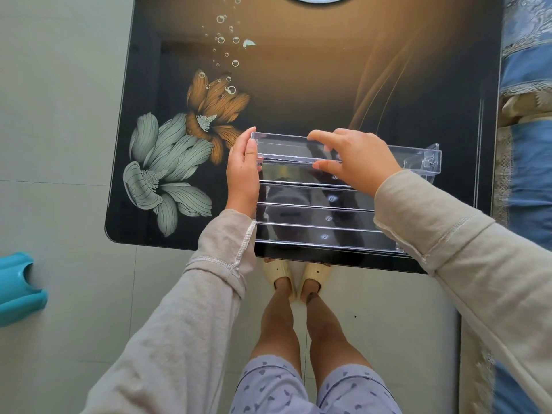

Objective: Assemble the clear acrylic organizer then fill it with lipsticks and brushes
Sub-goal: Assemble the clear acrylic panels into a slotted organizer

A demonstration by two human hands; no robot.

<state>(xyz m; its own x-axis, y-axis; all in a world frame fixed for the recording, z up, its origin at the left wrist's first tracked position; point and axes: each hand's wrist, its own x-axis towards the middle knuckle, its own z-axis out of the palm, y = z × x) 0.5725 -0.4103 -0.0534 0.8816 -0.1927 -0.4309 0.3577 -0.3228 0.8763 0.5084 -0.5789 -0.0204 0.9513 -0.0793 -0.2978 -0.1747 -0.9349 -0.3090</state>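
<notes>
- Open room spans the far half of the glossy dark flower-printed glass table [298,85].
- Along its near edge, toward the right, lies the clear acrylic stepped organizer [313,210].
- At its far trough, left hand [242,174] grips the left end; right hand [358,159] pinches both rims.

You get one view, worn on your head, facing steeply down. It sits close above the table [298,70] at its near edge, wide enough to catch your slippers [316,274]

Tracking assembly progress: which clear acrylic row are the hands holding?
The farthest row, at the back: the left hand grips its left end, the right hand pinches its middle. The nearer rows are not gripped.
</notes>
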